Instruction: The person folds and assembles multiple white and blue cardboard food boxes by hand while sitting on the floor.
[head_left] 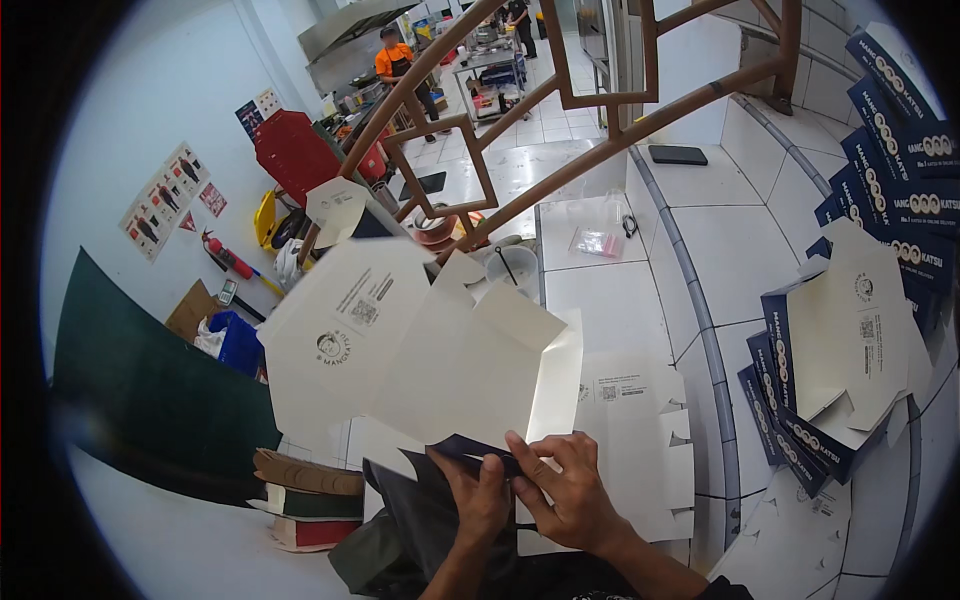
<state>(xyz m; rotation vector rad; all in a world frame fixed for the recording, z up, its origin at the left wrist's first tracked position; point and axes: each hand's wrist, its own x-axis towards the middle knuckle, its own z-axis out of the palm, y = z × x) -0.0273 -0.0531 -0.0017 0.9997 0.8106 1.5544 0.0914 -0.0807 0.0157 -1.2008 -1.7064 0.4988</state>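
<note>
Over my lap lies a partly folded cardboard food box, white inside and dark blue outside, its lid flap spread to the left. My left hand is closed on the near side wall, thumb up along the blue edge. Close beside it, my right hand pinches the same wall near its right corner with bent fingers. The far and right walls stand partly raised. Flat white box blanks lie on the tiled step to the right, partly under the box. My fingertips behind the wall are hidden.
Folded blue boxes are stacked at the right, with more behind. A brown railing crosses ahead. A phone and a plastic cup rest on the steps. Books lie left. A person in orange stands far off.
</note>
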